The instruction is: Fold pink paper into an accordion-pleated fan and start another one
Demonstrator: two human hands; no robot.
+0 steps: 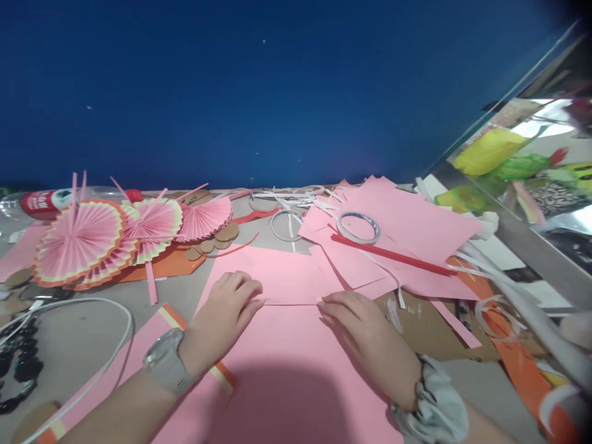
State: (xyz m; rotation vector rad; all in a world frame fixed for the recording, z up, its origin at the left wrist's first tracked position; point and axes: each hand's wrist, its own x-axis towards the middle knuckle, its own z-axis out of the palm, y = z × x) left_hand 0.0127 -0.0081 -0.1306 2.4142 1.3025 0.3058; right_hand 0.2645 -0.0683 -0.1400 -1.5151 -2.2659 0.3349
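A large pink paper sheet [289,336] lies in front of me, with a straight crease or folded edge running across it between my hands. My left hand [234,305] pinches the left end of that edge, its fingers curled and pressed together. At the right end, my right hand [358,317] grips the same edge between thumb and fingers. A pink strip with orange and cream edging [134,351] passes beneath my left forearm. Part of the sheet is in shadow toward me.
Pleated pink paper fans [81,240] and a plastic bottle [46,202] are at the left. Tape rolls [358,228], a red strip [393,254] and stacked pink paper [398,209] lie behind my right hand. A white cable [124,308] loops at left; a blue wall [259,92] stands behind.
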